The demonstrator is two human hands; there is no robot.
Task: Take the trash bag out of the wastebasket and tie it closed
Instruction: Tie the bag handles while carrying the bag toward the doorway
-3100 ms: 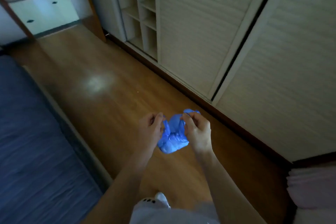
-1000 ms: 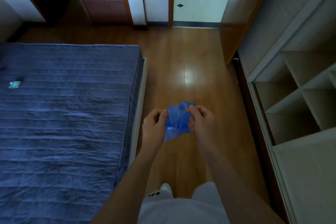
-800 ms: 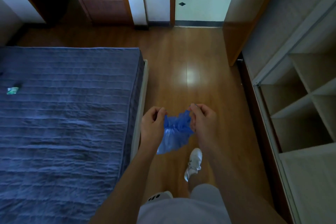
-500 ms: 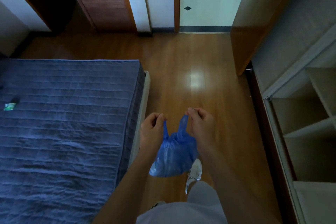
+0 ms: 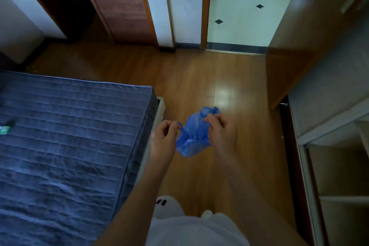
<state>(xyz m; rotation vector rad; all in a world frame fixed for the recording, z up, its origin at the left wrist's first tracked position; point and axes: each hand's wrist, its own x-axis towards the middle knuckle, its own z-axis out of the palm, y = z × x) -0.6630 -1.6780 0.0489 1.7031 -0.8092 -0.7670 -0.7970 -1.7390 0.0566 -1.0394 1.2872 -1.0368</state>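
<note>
A small blue plastic trash bag hangs in the air between my two hands, above the wooden floor. My left hand pinches one thin strip of the bag's top, pulled out to the left. My right hand grips the bunched upper part of the bag, with a loop of blue plastic sticking up past its fingers. The bag's body sags below and between the hands. No wastebasket is in view.
A bed with a dark blue quilted cover fills the left side. A wardrobe with open shelves lines the right. Wooden floor runs ahead to an open doorway onto white tiles. A small green scrap lies on the bed.
I turned from facing the wardrobe to facing the doorway and walked forward. The bag briefly hung stretched by two strips; now it is raised and bunched again, with the left strip drawn sideways.
</note>
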